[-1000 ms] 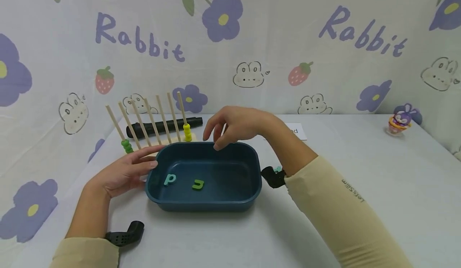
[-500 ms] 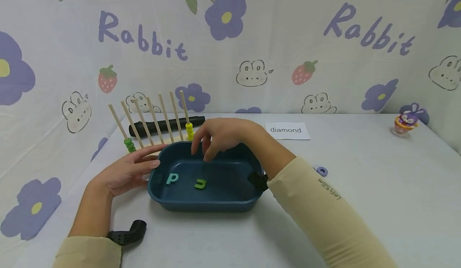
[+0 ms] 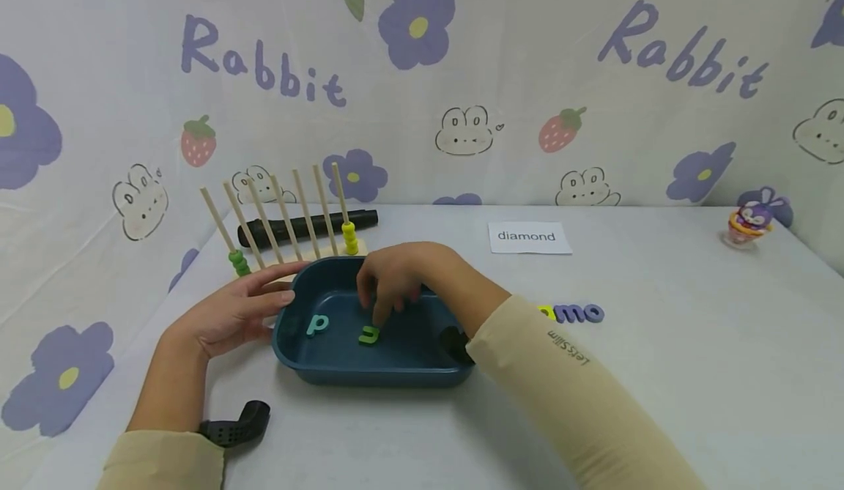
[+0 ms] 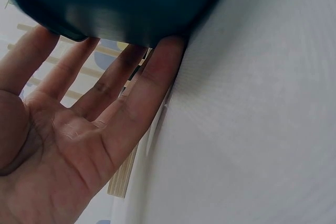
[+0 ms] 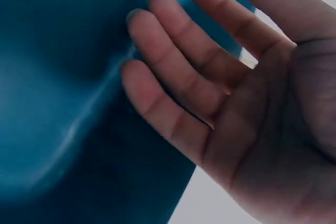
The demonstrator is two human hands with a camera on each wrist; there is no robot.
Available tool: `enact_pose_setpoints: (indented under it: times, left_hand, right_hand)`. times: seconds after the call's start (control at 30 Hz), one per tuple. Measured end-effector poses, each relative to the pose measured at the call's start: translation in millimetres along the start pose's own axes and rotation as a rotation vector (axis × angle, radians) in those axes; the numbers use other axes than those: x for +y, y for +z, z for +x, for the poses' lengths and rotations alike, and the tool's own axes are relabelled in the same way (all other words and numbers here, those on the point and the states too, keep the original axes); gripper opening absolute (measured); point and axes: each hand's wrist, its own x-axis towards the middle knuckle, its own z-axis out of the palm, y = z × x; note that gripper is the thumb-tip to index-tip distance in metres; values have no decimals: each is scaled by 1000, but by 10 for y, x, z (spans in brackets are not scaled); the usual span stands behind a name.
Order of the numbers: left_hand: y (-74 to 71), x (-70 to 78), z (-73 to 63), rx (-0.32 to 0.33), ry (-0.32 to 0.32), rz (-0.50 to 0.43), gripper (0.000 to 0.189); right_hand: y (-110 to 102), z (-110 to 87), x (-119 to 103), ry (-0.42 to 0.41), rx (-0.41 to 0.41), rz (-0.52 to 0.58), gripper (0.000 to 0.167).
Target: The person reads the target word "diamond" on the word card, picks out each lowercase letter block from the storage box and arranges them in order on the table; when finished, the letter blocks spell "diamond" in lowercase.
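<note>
A dark blue plastic bin [image 3: 395,376] stands on the table, holding a light-blue letter p [image 3: 318,324] and a green letter shaped like a u or n [image 3: 369,335]. My left hand [image 3: 227,314] rests against the bin's left end; in the left wrist view, extended fingers [image 4: 139,93] touch its outer wall. My right hand [image 3: 398,274] reaches down inside the bin, thumb tip right at the green letter. From the right wrist, its loosely bent fingers [image 5: 168,51] show nothing between them. Purple letters m [image 3: 568,313] and o [image 3: 594,313] lie beside a partly covered yellow letter [image 3: 546,312].
Behind the bin stands a wooden rack of pegs [image 3: 286,219] with green beads [image 3: 239,261] and yellow beads [image 3: 349,238]. A black microphone-like object [image 3: 363,219] lies behind it. A card reading "diamond" [image 3: 530,237] lies at the back; a purple bunny figurine [image 3: 752,219] stands far right.
My right hand has moved from above the bin's back rim down and forward into it, toward the green letter. The sleeve has uncovered the card and table letters. My left hand stays put.
</note>
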Motion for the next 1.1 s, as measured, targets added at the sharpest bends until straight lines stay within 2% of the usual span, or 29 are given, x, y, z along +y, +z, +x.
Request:
enact_pose_setpoints:
  times: [0.2, 0.33, 0.5, 0.73, 0.9, 1.1]
  left_hand:
    - [-8, 4, 26, -16, 6, 5, 61]
    - [-10, 14, 27, -6, -1, 13, 62]
    - [-8, -16, 20, -6, -8, 12, 63]
    - [1, -4, 11, -16, 0, 4, 61]
    - [5, 10, 11, -17, -7, 3, 62]
    - [3, 3, 4, -13, -11, -3, 63]
  right_hand:
    - [119, 54, -4, 34, -19, -15, 35]
    - [172, 59, -34, 13, 7, -90, 36]
    - [218, 97, -59, -25, 19, -139, 29]
    - [190, 126, 4, -74, 4, -47, 19]
    - [118, 93, 61, -118, -18, 79, 19]
    - [74, 82, 117, -159, -69, 160, 20]
